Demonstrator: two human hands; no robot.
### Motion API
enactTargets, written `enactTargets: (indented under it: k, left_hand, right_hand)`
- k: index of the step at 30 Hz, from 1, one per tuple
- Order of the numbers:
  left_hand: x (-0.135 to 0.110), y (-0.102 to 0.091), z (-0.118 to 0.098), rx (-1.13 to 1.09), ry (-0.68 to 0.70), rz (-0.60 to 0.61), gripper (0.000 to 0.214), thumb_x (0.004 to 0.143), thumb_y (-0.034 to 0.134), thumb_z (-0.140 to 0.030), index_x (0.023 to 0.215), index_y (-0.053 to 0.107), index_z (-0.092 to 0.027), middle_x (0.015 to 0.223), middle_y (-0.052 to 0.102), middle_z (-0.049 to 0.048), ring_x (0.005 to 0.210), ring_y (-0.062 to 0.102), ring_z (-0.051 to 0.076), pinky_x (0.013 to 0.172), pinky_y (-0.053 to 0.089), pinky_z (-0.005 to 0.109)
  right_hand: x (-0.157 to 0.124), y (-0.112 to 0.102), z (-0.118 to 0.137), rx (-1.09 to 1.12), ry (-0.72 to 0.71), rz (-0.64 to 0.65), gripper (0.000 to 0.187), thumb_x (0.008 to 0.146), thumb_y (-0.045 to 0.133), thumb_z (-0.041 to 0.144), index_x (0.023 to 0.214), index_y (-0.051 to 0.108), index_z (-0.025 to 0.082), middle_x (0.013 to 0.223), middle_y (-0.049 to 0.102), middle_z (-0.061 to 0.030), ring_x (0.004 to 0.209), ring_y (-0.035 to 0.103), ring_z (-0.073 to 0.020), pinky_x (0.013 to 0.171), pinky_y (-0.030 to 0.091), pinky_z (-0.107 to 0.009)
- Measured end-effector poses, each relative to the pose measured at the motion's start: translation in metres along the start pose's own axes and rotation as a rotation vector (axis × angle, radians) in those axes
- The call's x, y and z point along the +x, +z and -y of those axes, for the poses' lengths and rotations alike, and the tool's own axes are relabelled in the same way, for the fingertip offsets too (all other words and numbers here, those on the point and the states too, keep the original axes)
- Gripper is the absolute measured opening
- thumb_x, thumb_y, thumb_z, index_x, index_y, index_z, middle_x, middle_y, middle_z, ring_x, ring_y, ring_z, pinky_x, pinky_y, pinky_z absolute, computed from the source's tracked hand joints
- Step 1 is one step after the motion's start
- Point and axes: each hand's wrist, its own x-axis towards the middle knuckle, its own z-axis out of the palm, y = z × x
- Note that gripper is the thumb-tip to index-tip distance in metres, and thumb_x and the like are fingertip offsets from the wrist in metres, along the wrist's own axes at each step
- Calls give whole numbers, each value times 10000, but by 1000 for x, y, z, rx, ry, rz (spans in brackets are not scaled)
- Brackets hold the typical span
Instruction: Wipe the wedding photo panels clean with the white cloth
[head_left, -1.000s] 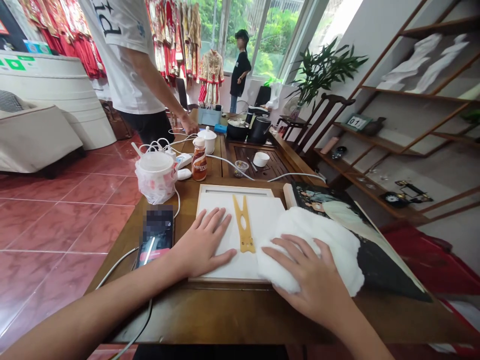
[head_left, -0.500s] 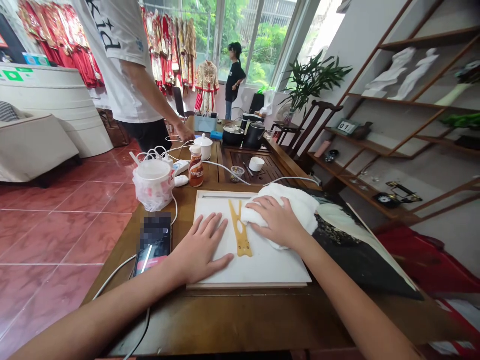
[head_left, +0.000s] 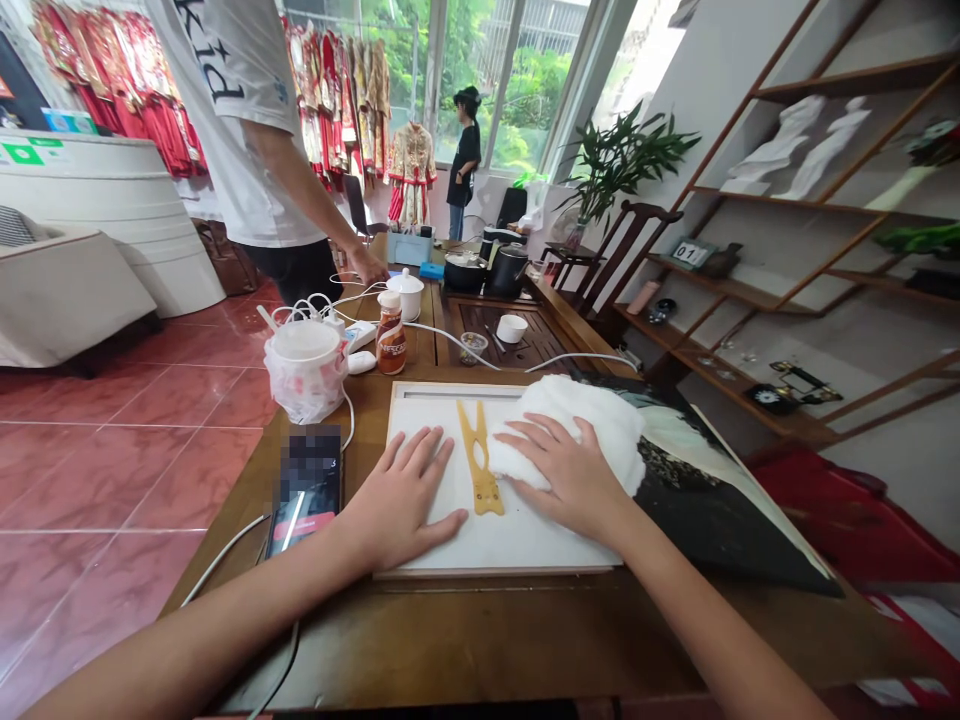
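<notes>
My left hand (head_left: pixel 397 495) lies flat with spread fingers on a white board (head_left: pixel 540 550) set in a light wooden frame, holding nothing. My right hand (head_left: pixel 570 470) presses down on a fluffy white cloth (head_left: pixel 570 430), which covers the board's upper right corner and part of a large photo print (head_left: pixel 720 510). Between my hands, a yellow forked strip (head_left: pixel 480 470) lies flat on the board. The cloth touches its right side. The board's surface under the cloth is hidden.
A blurred phone (head_left: pixel 307 490) lies left of the board, with white cables trailing past it. Beyond stand a bagged white tub (head_left: pixel 300 370), a brown-labelled bottle (head_left: pixel 390 340) and a tea tray (head_left: pixel 510 340). A standing person's hand (head_left: pixel 367 265) rests at the table's far end.
My right hand has carried the cloth from the board's lower right edge up towards its upper right part, then slightly rightward. My left hand and the yellow strip stay in place.
</notes>
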Motion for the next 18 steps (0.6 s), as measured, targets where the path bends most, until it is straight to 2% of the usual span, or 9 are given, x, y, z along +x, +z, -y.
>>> enactTargets:
  k: [5,10,14,18]
  left_hand:
    - [0,1,0,-4,-4,0,760,913,339,-630,1480,257,-130,1534,259,145,1426,183,317,1155,158,505]
    - [-1,1,1,5,-5,19,764,919,316,-635,1487,242,-130,1543,232,144,1431,166,313,1158,144,501]
    - [-2,1,2,4,6,15,750,930,287,-632,1495,220,-143,1549,221,131,1435,153,301,1161,135,497]
    - [-2,1,0,10,-5,34,707,955,258,-592,1497,215,-140,1551,215,130,1437,151,295,1161,138,500]
  right_hand:
    - [-40,-9,19,-4,-64,28,510,892,444,476,1378,424,323,1402,486,-60,1274,383,-317,985,194,-571]
    - [-73,-15,33,-37,-76,68,562,865,478,413,1411,372,328,1445,438,-28,1306,342,-309,988,176,-564]
    - [-80,-14,42,-46,-82,55,591,841,487,400,1414,372,316,1452,430,-23,1304,338,-321,985,155,-575]
    - [-72,-12,61,-32,-80,49,582,842,466,374,1413,369,325,1444,440,11,1301,338,-311,996,126,-592]
